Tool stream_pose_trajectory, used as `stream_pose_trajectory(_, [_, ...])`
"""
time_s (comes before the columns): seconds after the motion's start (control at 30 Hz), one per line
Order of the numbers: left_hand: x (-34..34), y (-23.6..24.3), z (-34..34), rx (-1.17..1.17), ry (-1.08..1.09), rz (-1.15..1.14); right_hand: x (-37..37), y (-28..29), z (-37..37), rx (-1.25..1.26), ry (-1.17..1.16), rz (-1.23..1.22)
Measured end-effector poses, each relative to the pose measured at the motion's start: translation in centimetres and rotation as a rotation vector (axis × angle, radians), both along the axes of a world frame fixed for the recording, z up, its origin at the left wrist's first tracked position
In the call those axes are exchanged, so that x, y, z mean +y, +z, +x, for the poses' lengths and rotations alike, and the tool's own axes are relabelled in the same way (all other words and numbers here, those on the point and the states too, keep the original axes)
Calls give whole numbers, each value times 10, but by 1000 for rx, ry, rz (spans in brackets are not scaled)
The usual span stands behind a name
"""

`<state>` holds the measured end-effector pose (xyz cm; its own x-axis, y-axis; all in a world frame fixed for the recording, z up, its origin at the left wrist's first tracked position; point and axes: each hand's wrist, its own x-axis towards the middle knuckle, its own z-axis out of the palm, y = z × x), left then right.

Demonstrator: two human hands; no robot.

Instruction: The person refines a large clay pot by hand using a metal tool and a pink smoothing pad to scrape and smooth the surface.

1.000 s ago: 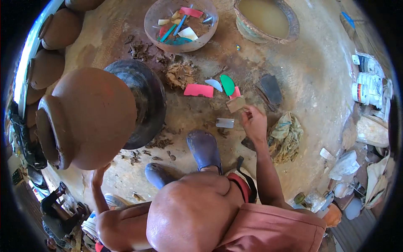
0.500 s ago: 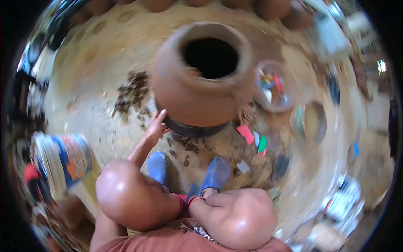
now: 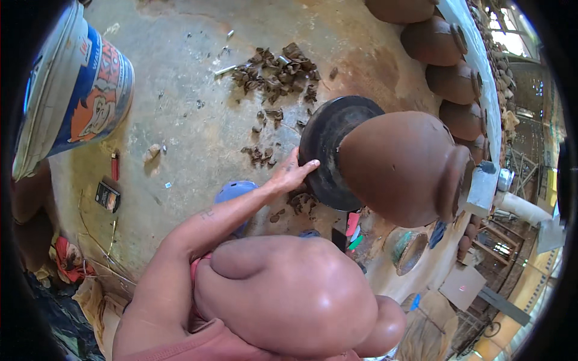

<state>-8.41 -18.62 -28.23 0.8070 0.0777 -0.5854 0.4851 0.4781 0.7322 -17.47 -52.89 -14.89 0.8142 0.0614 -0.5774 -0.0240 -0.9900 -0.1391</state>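
Head view: left hand (image 3: 291, 172) at wheel (image 3: 326, 147), fingers' grip unclear; push rim evenly, avoid clay pot (image 3: 398, 167); right hand unseen.

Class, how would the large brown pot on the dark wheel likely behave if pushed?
The pot might tip, its base looking narrower than its belly. Once over, its rounded sides would probably let it roll. Its thick rim hints at weight.

The pot (image 3: 400, 168) was plain reddish brown; the wheel (image 3: 323, 138), black with grey smears. The floor (image 3: 192, 135) was mottled grey and tan, and near its left edge the white bucket (image 3: 90, 96) wore blue and orange.
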Motion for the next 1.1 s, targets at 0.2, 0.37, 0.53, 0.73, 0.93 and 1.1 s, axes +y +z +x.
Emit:
stream_pose_trajectory(0.2, [-14, -8, -6, -42, 42, 142, 121, 38, 98, -163, 430, 264])
stream_pose_trajectory(0.37, [-8, -4, -7, -30, 35, 161, 140, 22, 105, -293, 500, 267])
stream_pose_trajectory(0.53, [5, 1, -3, -72, 36, 156, 156, -9, 109, -516, 501, 260])
stream_pose_trajectory(0.73, [15, -4, 10, -143, 71, 219, 171, -31, 113, -675, 400, 282])
stream_pose_trajectory(0.93, [32, 15, 24, 2, 8, 388, 171, -32, 119, -715, 433, 250])
stream_pose_trajectory(1.1, [44, -4, 42, -40, 71, 533, 169, -28, 115, -701, 432, 279])
